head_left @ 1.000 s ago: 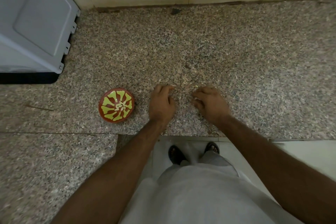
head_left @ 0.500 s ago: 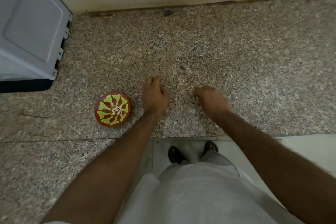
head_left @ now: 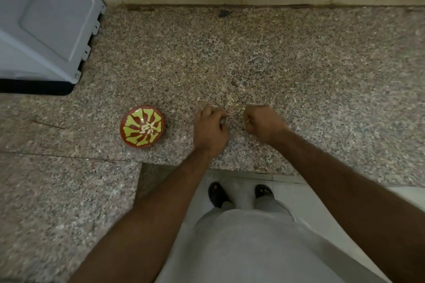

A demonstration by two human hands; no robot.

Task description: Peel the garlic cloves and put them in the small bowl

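Observation:
A small red bowl [head_left: 128, 138] with a yellow-green pattern stands on the granite counter, with several peeled garlic cloves [head_left: 147, 130] at its bottom. To its right, my left hand [head_left: 210, 131] rests on the counter, fingers curled and thumb against fingertips on a small pale bit. A short gap away, my right hand [head_left: 264, 124] is curled like a fist and pinches a thin pale piece of garlic at its fingertips. Pale garlic bits and skins [head_left: 231, 99] lie scattered on the stone just beyond both hands and are hard to tell from the speckles.
A grey appliance [head_left: 43, 20] stands at the back left of the counter [head_left: 322, 89]. The wall runs along the back. The counter's front edge steps back just below my wrists, with the floor and my feet [head_left: 217, 193] beneath.
Both hands had their fingers stretched toward the scattered bits; now the fingers have curled in and the hands sit closer together. The bowl has not moved.

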